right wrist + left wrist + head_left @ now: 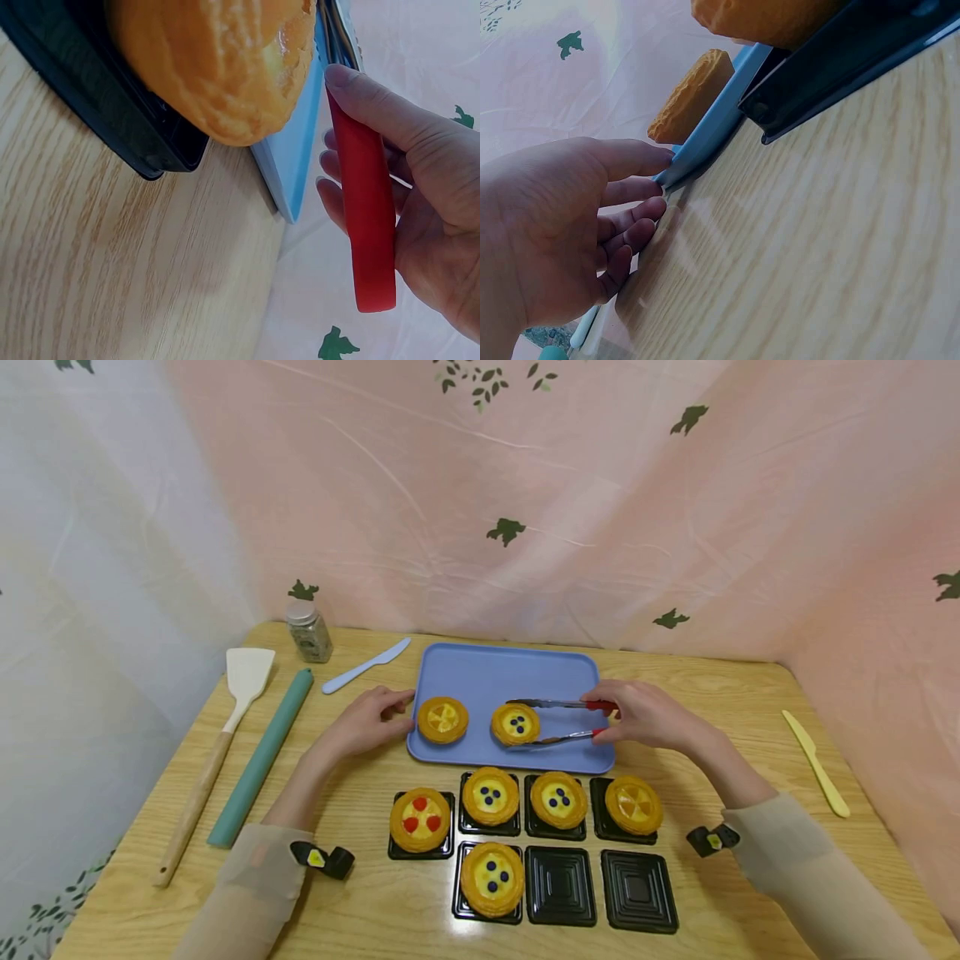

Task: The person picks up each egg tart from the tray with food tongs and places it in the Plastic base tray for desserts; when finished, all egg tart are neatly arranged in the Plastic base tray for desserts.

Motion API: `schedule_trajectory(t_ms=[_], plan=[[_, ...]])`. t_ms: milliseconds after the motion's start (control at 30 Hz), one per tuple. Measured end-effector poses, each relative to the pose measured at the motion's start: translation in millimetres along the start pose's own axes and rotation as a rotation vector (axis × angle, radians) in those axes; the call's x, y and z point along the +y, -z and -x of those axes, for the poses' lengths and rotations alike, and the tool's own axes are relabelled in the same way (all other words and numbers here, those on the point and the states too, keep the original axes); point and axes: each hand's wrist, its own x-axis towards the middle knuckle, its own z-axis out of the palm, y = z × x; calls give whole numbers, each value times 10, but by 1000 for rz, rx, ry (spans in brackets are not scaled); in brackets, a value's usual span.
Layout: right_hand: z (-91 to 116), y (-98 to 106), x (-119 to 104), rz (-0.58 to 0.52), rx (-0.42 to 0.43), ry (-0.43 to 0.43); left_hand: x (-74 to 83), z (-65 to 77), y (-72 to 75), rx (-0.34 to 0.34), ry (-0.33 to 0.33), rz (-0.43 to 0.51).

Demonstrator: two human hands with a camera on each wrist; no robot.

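My right hand [645, 714] grips a pair of tongs [558, 702] by the red handles [364, 202]. The tong arms lie either side of a blueberry-topped tart [515, 725] on the blue tray [510, 672]. My left hand [372, 720] is at the tray's left rim, its fingertips touching the edge with the fingers loosely bent. Just inside that rim sits a tart with yellow fruit wedges [442, 720]. In front of the tray, several black square bases [561, 885] stand in rows. Blueberry tarts [491, 796], a red-topped tart [420, 820] and a yellow wedge tart [633, 805] rest on some.
To the left lie a white spatula with a wooden handle [202, 797], a green roll [262, 756] and a blue knife [367, 666]. A lidded glass jar [309, 632] stands behind them. A yellow knife [816, 764] lies far right. Pink cloth [420, 527] hangs behind the table.
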Motion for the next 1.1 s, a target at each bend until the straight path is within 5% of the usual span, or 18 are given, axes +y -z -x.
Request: schedule_trajectory(t_ms=[600, 1100], plan=[[96, 108, -3, -1, 11, 19, 26, -23, -40, -15, 14, 14], [575, 459, -145, -73, -3, 132, -20, -21, -15, -3, 24, 22]])
